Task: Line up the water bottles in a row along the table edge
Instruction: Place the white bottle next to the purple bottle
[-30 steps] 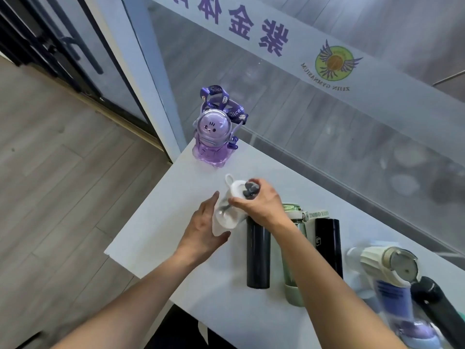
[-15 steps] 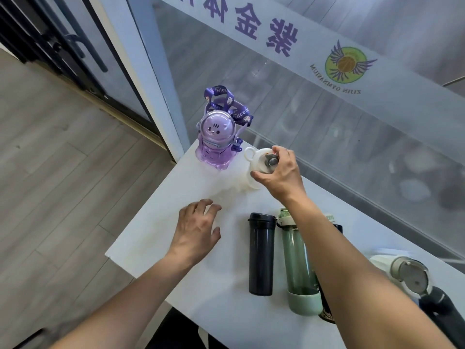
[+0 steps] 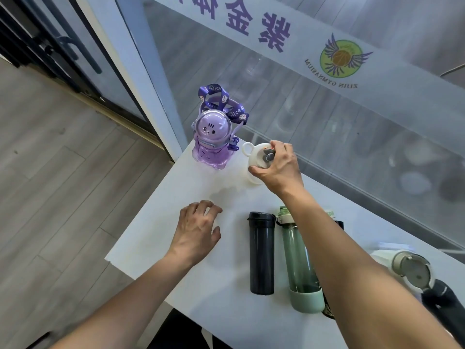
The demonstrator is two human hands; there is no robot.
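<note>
1. Bottles are what I am lining up. The white bottle with a loop handle on its lid is in my right hand, which is clasped over its cap from above. It stands near the far table edge by the glass wall, just beside the purple cartoon bottle.

2. My left hand grasps nothing; its fingers are loosely curled and it hovers over or rests on the bare tabletop, well apart from every bottle.

3. Handling, as I judge it: the white bottle looks like light plastic and seems empty, so a top grip on the cap should do. Set down crookedly, it could tip. The purple one is clear, bulky plastic with a strap piled on top; I would take it round the body, not by the strap.

4. The dark flask looks smooth, stiff and likely slippery; the green bottle has a soft-looking sleeve at its base. Both appear to lie flat, side by side, and could roll.

5. Count: six bottles visible at least. One purple, one white, one dark flask, one green, one pale bottle with a round lid at the right edge, and one black bottle touching it. A further dark object shows behind my right forearm; I cannot tell what it is.
</note>
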